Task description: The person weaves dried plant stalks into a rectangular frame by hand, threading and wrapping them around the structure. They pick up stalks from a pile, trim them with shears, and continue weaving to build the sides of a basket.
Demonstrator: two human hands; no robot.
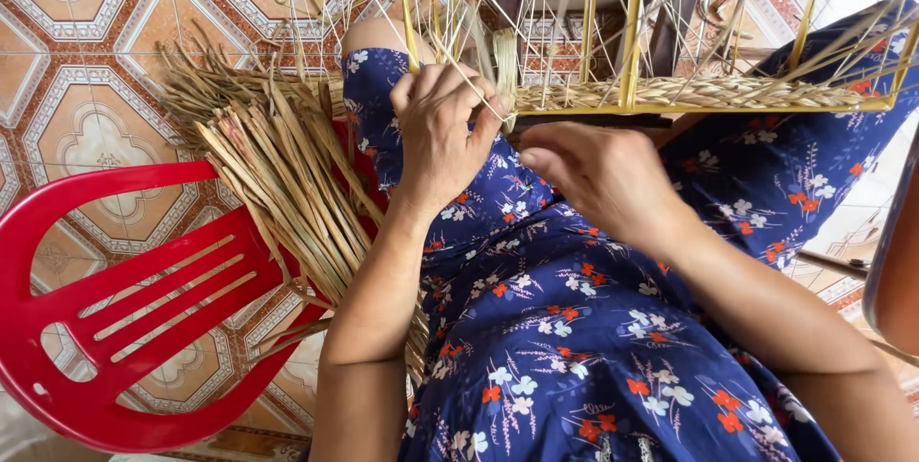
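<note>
Blue floral cloth (574, 347) fills the lap. Pale straw strands (504, 60) are pinched in the closed left hand (436, 132); the right hand (598, 180) is curled beside them, its grip hidden. One woven band (708, 91) is finished along the yellow frame (629, 31)'s bottom rail; above, only bare strands are strung, and a reed bundle (278, 175) lies unused beside a red chair (115, 309).

Red plastic chair (115, 328); navy floral dress (574, 328); tan straw (278, 175); yellow frame (632, 31); orange-cream patterned tiles (86, 69).

Navy floral dress (574, 328), bare forearms
</note>
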